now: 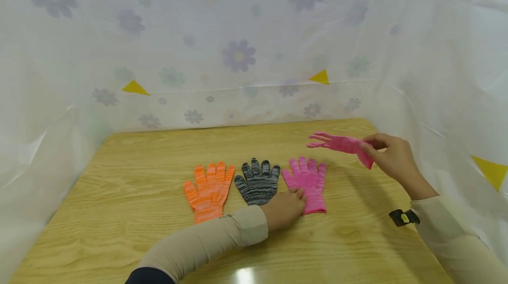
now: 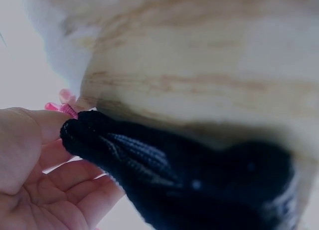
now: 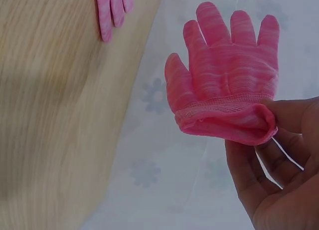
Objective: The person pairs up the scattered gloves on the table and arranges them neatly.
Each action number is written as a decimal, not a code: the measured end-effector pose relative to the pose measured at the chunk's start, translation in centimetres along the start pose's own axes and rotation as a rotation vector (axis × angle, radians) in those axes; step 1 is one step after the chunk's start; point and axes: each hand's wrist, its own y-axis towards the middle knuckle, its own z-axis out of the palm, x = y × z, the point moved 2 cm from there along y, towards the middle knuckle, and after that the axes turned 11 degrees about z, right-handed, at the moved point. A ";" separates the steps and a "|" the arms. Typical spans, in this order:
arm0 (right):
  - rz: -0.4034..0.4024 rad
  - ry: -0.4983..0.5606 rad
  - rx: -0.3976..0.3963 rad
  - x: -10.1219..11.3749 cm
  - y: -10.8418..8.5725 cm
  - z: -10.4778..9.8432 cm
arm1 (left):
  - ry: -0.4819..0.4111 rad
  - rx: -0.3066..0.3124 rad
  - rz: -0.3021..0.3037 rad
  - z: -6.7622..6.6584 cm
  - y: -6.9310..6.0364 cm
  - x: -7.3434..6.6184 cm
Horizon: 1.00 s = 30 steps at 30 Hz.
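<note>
My left hand (image 1: 283,209) reaches across the dark grey striped glove (image 1: 259,182) and pinches the near left edge of a pink glove (image 1: 313,189) lying flat. In the left wrist view, a dark knit cuff (image 2: 149,160) looms close to the camera, and a bit of pink knit (image 2: 69,109) shows by the thumb. My right hand (image 1: 390,160) holds a second pink glove (image 1: 345,144) by its cuff, raised above the table. Its fingers point left in the head view, and the cuff opening shows in the right wrist view.
An orange glove (image 1: 210,189) lies flat left of the grey one, its cuff partly behind my left sleeve (image 1: 222,240). The wooden table (image 1: 119,196) ends at pale flowered sheeting (image 1: 206,63) behind and on both sides. A black strap (image 1: 404,218) juts from my right wrist.
</note>
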 end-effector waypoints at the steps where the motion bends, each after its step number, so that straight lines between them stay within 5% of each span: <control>1: 0.010 0.004 0.004 -0.1 -0.2 0.0 | -0.002 0.001 -0.002 0.0 0.0 0.0; 7: 0.164 0.114 0.119 -1.3 -1.1 0.3 | -0.018 0.008 -0.010 0.1 -0.1 0.0; 16: 0.351 0.308 0.414 -5.7 -2.3 2.6 | -0.011 -0.002 -0.005 0.4 0.0 0.0; 22: 0.385 0.226 0.571 -8.3 -3.0 3.5 | -0.009 0.013 -0.005 0.3 -0.1 0.0; 30: 0.333 -0.059 0.580 -9.6 -3.0 3.3 | -0.040 0.027 -0.024 0.1 -0.1 0.0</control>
